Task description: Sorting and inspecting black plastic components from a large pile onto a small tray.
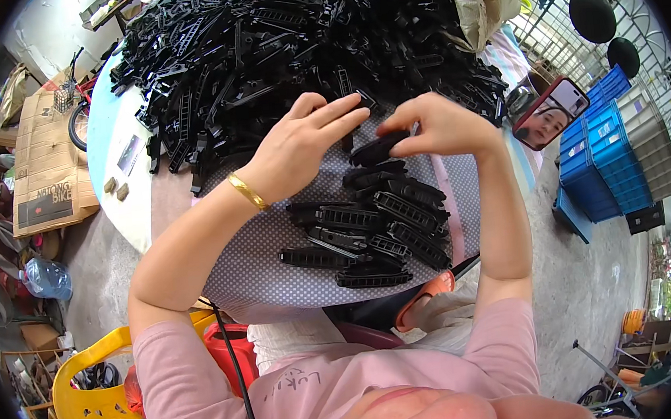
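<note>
While our right hand (441, 126) pinches one black ribbed plastic strip (378, 150) above the dotted grey cloth (265, 271), our left hand (298, 145) hovers beside it, fingers spread loosely and gripping nothing. Roughly nine more strips lie in a sorted cluster (369, 226) on that cloth; beyond it rises the uncounted heap (289, 38). Left of the cloth leans one brown cardboard box (48, 167); right stand stacked blue crates (598, 154).
</note>
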`<act>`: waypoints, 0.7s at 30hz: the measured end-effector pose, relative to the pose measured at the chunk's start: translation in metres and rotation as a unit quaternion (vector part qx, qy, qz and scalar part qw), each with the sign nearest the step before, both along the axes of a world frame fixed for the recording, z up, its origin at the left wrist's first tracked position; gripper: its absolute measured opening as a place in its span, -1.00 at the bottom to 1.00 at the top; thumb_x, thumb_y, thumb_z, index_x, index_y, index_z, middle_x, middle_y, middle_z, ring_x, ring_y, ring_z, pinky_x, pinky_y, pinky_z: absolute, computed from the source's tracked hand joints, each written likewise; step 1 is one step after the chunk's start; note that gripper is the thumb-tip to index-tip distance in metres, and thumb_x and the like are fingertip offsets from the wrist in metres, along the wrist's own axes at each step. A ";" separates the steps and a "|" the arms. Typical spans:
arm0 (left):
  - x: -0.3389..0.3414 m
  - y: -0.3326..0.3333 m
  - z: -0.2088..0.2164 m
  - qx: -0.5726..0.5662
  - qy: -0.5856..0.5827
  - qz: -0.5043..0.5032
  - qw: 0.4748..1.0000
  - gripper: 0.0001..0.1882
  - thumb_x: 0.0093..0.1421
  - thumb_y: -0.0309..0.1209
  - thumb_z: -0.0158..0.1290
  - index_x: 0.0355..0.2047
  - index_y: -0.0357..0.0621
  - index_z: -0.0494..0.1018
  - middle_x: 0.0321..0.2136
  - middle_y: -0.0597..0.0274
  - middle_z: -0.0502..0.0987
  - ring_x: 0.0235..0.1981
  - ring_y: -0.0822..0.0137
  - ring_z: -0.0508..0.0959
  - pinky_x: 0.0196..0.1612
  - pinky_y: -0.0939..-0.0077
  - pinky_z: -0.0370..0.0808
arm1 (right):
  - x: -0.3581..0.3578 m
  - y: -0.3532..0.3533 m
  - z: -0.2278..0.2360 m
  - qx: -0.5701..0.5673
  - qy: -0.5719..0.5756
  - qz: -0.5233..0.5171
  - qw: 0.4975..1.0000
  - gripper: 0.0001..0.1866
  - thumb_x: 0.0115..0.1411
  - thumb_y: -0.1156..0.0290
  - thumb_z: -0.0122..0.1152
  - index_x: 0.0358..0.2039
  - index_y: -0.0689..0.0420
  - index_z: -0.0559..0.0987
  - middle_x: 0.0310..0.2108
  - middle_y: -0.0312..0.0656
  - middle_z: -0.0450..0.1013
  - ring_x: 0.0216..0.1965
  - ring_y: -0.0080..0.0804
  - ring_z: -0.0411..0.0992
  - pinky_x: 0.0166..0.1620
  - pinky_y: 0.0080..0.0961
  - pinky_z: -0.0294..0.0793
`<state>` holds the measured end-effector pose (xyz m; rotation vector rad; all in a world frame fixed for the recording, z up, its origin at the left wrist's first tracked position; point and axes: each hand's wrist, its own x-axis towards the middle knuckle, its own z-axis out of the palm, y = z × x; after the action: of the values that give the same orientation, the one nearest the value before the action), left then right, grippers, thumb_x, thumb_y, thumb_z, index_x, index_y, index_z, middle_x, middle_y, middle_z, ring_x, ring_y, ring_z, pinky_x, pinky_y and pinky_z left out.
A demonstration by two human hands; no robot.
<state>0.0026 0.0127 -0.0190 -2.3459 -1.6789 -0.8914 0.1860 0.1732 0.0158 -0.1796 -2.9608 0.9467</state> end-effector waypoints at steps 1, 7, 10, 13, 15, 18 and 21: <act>0.000 0.002 -0.005 0.001 0.053 0.022 0.998 -0.51 -0.02 -0.55 -0.05 0.00 -0.10 0.37 0.04 0.21 0.35 -0.13 0.16 0.35 -0.03 0.44 0.39 | -0.003 -0.004 -0.004 0.003 -0.011 0.019 1.000 -0.66 -0.04 0.30 0.25 -0.26 0.22 0.59 -0.46 -0.10 0.52 -0.48 -0.38 0.45 -0.40 -0.50 0.44; -0.001 0.006 -0.012 -0.012 0.107 0.021 0.994 -0.57 -0.09 -0.57 0.01 -0.14 -0.05 0.46 0.03 0.24 0.34 -0.14 0.18 0.34 -0.06 0.42 0.41 | -0.008 -0.021 0.001 0.005 -0.072 0.040 0.997 -0.64 -0.03 0.23 0.27 -0.29 0.23 0.59 -0.48 -0.02 0.51 -0.49 -0.34 0.47 -0.39 -0.51 0.43; -0.001 0.004 -0.011 0.001 0.105 0.030 0.994 -0.70 -0.08 -0.48 0.05 -0.25 -0.08 0.50 -0.06 0.29 0.41 -0.17 0.25 0.37 -0.07 0.47 0.41 | -0.004 -0.013 0.000 -0.011 -0.046 0.020 0.999 -0.64 0.00 0.23 0.27 -0.28 0.26 0.59 -0.44 -0.09 0.53 -0.45 -0.43 0.47 -0.36 -0.56 0.44; 0.003 0.003 -0.003 0.137 0.028 0.027 0.990 -0.68 -0.17 -0.51 0.21 -0.31 -0.11 0.51 -0.25 0.26 0.52 -0.18 0.25 0.44 -0.13 0.46 0.45 | 0.000 0.005 0.002 -0.036 0.120 -0.143 0.982 -0.69 0.05 0.32 0.25 -0.26 0.27 0.58 -0.41 -0.17 0.55 -0.42 -0.53 0.48 -0.30 -0.63 0.44; 0.007 0.001 0.003 0.130 -0.070 0.016 0.989 -0.69 -0.15 -0.51 0.22 -0.30 -0.14 0.50 -0.28 0.23 0.53 -0.24 0.24 0.47 -0.16 0.48 0.47 | 0.009 0.027 0.003 0.037 0.228 -0.280 0.932 -0.71 0.06 0.33 0.24 -0.25 0.24 0.59 -0.42 -0.18 0.55 -0.41 -0.54 0.49 -0.29 -0.64 0.44; 0.009 -0.009 0.002 0.022 -0.309 0.019 0.951 -0.70 0.05 -0.56 0.15 -0.19 -0.24 0.37 -0.38 0.20 0.51 -0.35 0.39 0.55 -0.23 0.59 0.49 | 0.024 0.068 -0.009 0.125 0.279 -0.402 0.863 -0.71 0.07 0.29 0.23 -0.25 0.20 0.59 -0.43 -0.16 0.56 -0.40 -0.53 0.50 -0.28 -0.64 0.44; 0.012 -0.011 0.002 -0.040 -0.502 -0.015 0.864 -0.74 0.21 -0.43 0.01 -0.13 -0.23 0.26 -0.41 0.25 0.47 -0.42 0.44 0.52 -0.34 0.66 0.45 | 0.019 0.084 -0.022 0.156 0.325 -0.403 0.841 -0.73 0.07 0.28 0.20 -0.26 0.17 0.60 -0.42 -0.14 0.55 -0.42 -0.44 0.51 -0.30 -0.59 0.45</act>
<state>0.0141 0.0022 -0.0167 -2.0266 -1.9396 -2.3685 0.2048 0.2575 -0.0059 -0.8163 -2.0246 0.2973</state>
